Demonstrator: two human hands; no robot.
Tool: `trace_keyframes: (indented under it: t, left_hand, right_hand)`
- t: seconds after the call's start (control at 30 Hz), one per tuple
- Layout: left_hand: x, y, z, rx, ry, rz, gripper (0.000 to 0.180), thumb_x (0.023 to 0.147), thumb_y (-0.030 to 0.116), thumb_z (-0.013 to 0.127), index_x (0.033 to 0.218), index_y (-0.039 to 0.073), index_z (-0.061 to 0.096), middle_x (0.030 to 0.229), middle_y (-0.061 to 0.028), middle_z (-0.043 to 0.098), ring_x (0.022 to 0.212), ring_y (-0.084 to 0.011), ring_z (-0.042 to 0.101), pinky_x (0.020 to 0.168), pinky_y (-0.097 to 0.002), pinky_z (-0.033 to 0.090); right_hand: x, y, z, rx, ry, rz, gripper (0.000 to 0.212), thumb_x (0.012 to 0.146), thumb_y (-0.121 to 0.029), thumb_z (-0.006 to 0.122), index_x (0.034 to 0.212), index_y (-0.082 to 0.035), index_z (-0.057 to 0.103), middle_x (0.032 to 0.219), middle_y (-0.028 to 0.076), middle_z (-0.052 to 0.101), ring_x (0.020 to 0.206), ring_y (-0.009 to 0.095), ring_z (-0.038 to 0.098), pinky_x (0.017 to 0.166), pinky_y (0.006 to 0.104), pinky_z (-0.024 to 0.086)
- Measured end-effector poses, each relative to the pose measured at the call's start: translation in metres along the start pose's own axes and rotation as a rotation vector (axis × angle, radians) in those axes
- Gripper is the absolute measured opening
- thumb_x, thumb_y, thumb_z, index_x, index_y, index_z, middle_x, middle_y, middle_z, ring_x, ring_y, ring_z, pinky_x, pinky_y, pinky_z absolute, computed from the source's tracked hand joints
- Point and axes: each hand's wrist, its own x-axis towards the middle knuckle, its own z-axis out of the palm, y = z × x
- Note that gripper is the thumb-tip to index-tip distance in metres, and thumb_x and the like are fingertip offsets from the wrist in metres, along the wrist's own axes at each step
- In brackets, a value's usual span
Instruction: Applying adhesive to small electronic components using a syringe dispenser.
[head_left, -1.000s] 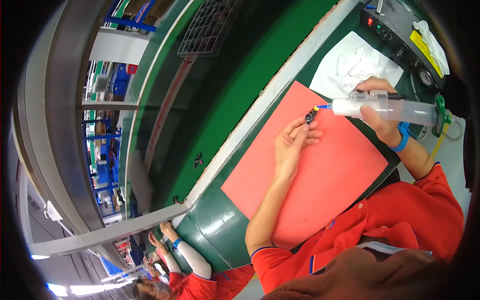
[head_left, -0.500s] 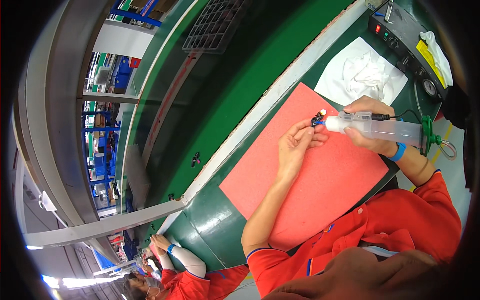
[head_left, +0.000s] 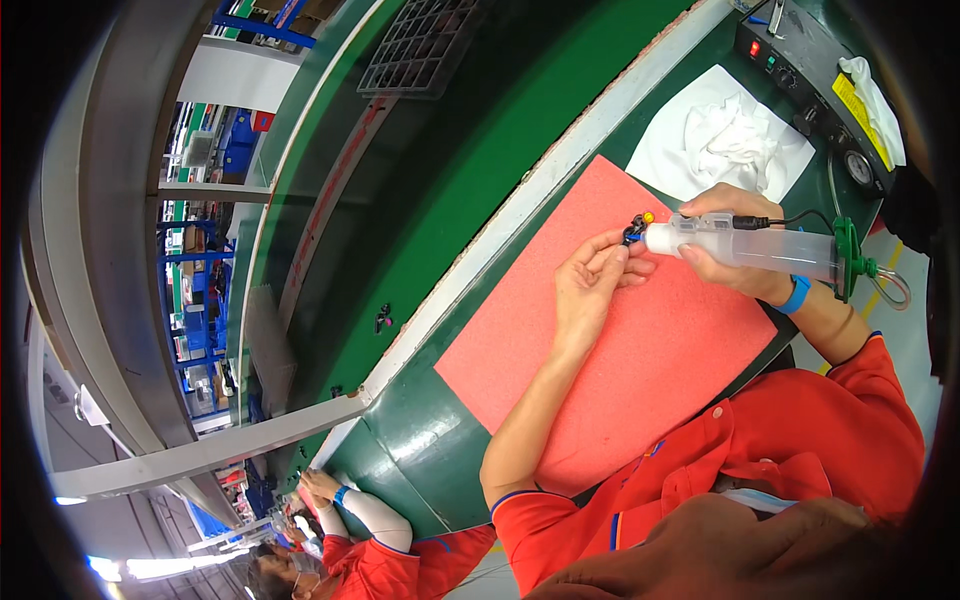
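Between thumb and fingers of my left hand point(head_left: 592, 285) is a small black part point(head_left: 634, 232) with a yellow spot at its far end. My right hand point(head_left: 738, 240) wraps round a glue dispensing syringe point(head_left: 785, 252), a translucent barrel with a white front and a green cap. The syringe lies nearly level, its tip against or very close to the black part; contact itself is too small to make out. A clear clip with a black cable sits along the barrel. Both hands are above a red foam mat point(head_left: 640, 370).
A black dispenser controller point(head_left: 815, 100) with a gauge stands at the far right. Crumpled white cloth point(head_left: 735, 145) lies on white paper beside the mat. Beyond the pale ledge runs a green conveyor belt point(head_left: 480, 180) with a small black part point(head_left: 383, 318). A co-worker point(head_left: 370, 540) sits at lower left.
The syringe and my right hand have shifted slightly left, toward the black part. The part's far end looks yellow now instead of whitish. My left hand keeps its hold.
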Motion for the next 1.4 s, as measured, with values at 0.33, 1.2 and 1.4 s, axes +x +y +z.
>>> trace_keyframes:
  t: [0.33,1.2,1.4]
  left_hand:
    - [0.0,-0.002,0.001,0.025,0.004,0.029,0.024,0.086,0.008,0.046,0.106,-0.007,0.046,0.088,-0.0153,0.06,0.075,-0.0184,0.061,0.067,-0.0269,0.05]
    - [-0.002,0.017,-0.023,0.02,-0.169,-0.134,0.026,0.084,0.006,0.048,0.107,-0.005,0.049,0.091,-0.0142,0.06,0.072,-0.018,0.061,0.05,-0.0223,0.051]
    - [-0.001,0.014,-0.016,0.117,-0.144,-0.125,0.023,0.084,0.004,0.046,0.105,-0.005,0.051,0.092,-0.0149,0.06,0.073,-0.0185,0.062,0.051,-0.0224,0.052]
  right_hand:
    - [-0.001,0.0,-0.001,-0.03,0.0,0.011,0.024,0.062,-0.008,0.068,0.083,-0.003,0.058,0.074,0.007,0.06,0.063,0.012,0.059,0.056,0.0217,0.046]
    - [-0.014,0.006,-0.018,0.229,0.126,-0.05,0.042,0.067,-0.017,0.063,0.102,-0.002,0.046,0.085,0.017,0.056,0.064,0.021,0.054,0.06,0.0282,0.045]
    - [-0.007,0.01,-0.021,0.13,0.034,-0.184,0.039,0.066,-0.016,0.063,0.1,-0.004,0.048,0.083,0.016,0.056,0.065,0.021,0.055,0.059,0.0282,0.045]
